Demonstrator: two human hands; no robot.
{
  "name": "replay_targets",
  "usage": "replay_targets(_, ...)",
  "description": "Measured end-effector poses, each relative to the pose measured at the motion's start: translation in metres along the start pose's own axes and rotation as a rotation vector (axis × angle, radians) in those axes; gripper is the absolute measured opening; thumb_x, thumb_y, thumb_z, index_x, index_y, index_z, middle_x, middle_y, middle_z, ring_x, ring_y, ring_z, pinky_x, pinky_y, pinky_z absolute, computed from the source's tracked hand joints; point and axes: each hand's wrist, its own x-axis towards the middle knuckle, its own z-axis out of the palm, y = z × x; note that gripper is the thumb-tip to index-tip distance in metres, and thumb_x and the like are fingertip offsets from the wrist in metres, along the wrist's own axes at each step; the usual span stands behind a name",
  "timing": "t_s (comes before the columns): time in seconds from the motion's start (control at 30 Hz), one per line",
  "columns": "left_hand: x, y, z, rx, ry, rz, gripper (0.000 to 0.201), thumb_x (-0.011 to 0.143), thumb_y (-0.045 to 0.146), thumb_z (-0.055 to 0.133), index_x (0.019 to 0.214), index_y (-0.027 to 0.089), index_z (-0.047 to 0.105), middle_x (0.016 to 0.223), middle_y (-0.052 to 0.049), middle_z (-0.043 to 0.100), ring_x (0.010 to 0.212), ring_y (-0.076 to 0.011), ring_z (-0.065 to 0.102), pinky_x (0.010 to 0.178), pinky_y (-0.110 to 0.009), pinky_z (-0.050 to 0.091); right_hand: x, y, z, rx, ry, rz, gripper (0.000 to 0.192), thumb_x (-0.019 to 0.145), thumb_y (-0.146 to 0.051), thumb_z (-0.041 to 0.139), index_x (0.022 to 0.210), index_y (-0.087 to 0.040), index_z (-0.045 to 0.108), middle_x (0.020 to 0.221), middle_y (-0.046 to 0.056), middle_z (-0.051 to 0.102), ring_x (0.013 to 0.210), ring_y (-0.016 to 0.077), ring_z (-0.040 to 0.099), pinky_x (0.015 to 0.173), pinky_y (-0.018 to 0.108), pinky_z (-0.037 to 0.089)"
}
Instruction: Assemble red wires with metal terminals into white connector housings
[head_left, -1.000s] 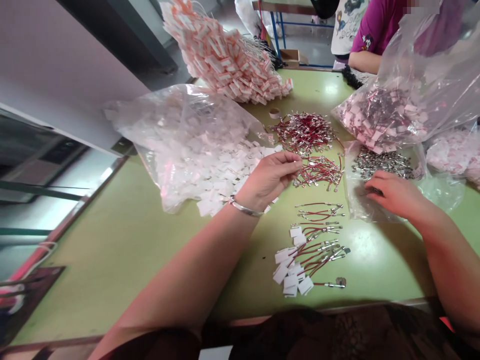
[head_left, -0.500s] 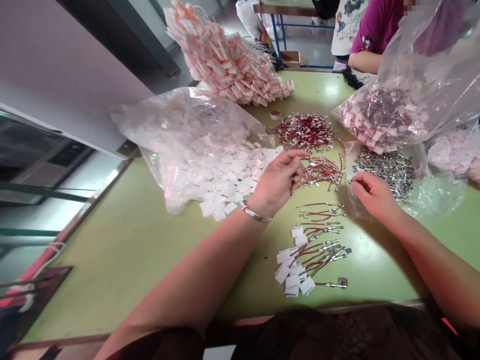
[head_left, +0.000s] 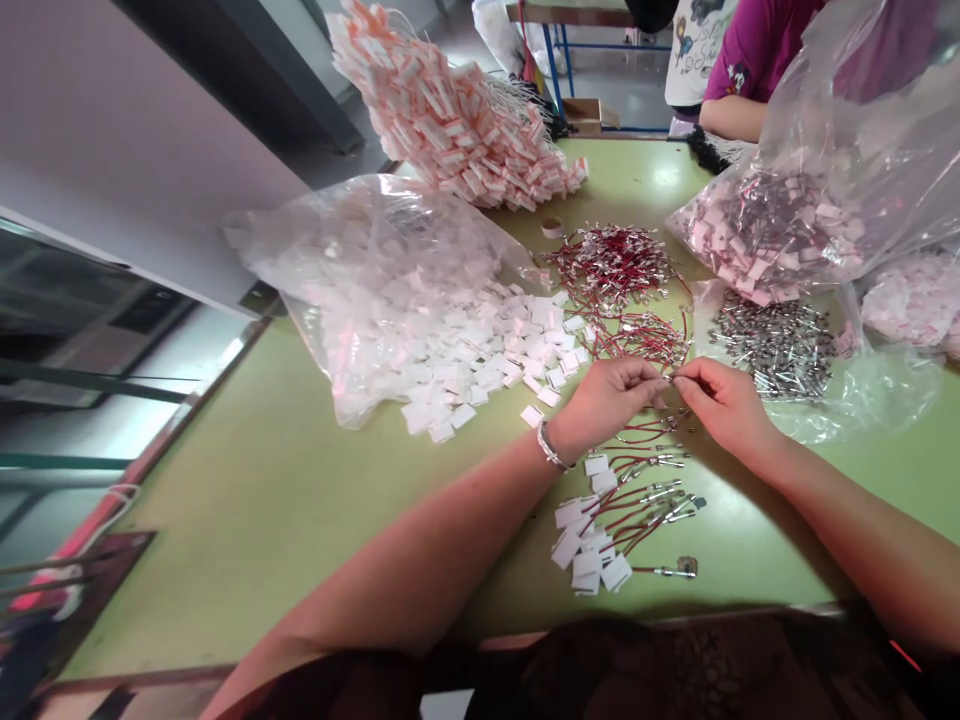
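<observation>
My left hand [head_left: 616,402] and my right hand [head_left: 726,402] meet fingertip to fingertip over the table. Both are closed in a pinch. A tiny silver end [head_left: 670,378] shows where they meet; it looks like the tip of a red wire lead, mostly covered by my left fingers. The small metal part in my right fingers is largely hidden. Just beyond lies a loose bunch of red wire leads [head_left: 649,338], with a larger heap of leads [head_left: 613,262] behind. Below my hands, red leads with silver ends [head_left: 637,500] lie in a rough column, several with white plastic housings [head_left: 589,545].
White housings [head_left: 480,350] spill from a clear bag [head_left: 360,270] at left. Silver metal parts [head_left: 780,345] lie on plastic at right, below a bag of pinkish pieces [head_left: 780,235]. A bundle of orange-white pieces [head_left: 457,120], a tape roll [head_left: 552,228] and a co-worker's purple sleeve [head_left: 754,60] are farther back.
My left hand has moved right and toward me, away from the bunch of leads. My right hand has shifted slightly left, and the fingertips now meet. Housings behind my left hand are uncovered.
</observation>
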Motion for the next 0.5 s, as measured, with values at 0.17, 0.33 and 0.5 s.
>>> replay_targets(0.17, 0.000, 0.001, -0.001, 0.010, 0.014, 0.010, 0.018, 0.083, 0.027, 0.055, 0.072, 0.016, 0.063, 0.064, 0.000, 0.065, 0.058, -0.0077, 0.057, 0.057, -0.021, 0.048, -0.002, -0.001, -0.002, 0.038, 0.050, 0.047, 0.015, 0.085, -0.032, 0.052, 0.079, -0.021, 0.061, 0.063, -0.002, 0.059, 0.058, 0.0121, 0.052, 0.058, 0.025, 0.040)
replay_targets(0.33, -0.001, -0.004, -0.004, 0.124, -0.006, 0.063, 0.022, 0.085, 0.028, 0.053, 0.068, 0.016, 0.062, 0.060, 0.001, 0.064, 0.054, -0.0072, 0.055, 0.053, -0.020, 0.044, -0.002, -0.002, -0.004, -0.014, -0.060, -0.031, 0.015, 0.085, -0.029, 0.052, 0.078, -0.020, 0.061, 0.066, -0.002, 0.061, 0.060, 0.0110, 0.051, 0.060, 0.025, 0.039)
replay_targets(0.5, -0.004, -0.015, -0.006, 0.500, -0.111, 0.410, 0.029, 0.092, 0.035, 0.046, 0.078, 0.019, 0.065, 0.068, -0.001, 0.067, 0.063, -0.0115, 0.058, 0.063, -0.025, 0.045, -0.001, -0.008, -0.010, 0.034, -0.285, 0.104, 0.018, 0.081, -0.026, 0.053, 0.065, -0.020, 0.056, 0.054, -0.004, 0.054, 0.052, 0.0097, 0.046, 0.054, 0.024, 0.037)
